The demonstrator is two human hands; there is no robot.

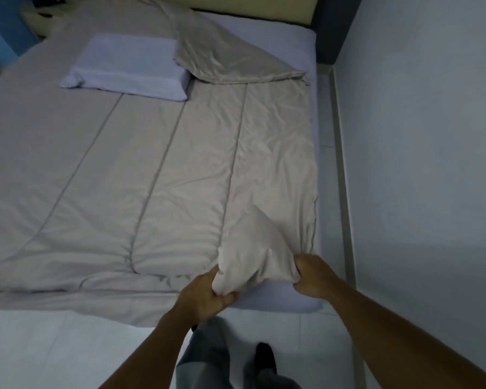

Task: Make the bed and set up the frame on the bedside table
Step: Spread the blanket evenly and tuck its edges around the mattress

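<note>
Now both hands, left hand (pixel 208 293), right hand (pixel 312 276), gripping duvet (pixel 180 178) corner

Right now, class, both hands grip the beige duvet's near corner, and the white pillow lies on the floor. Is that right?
No. In the head view the white pillow lies on the beige duvet, not on the floor. The left hand and right hand do grip the duvet's near corner.
</note>
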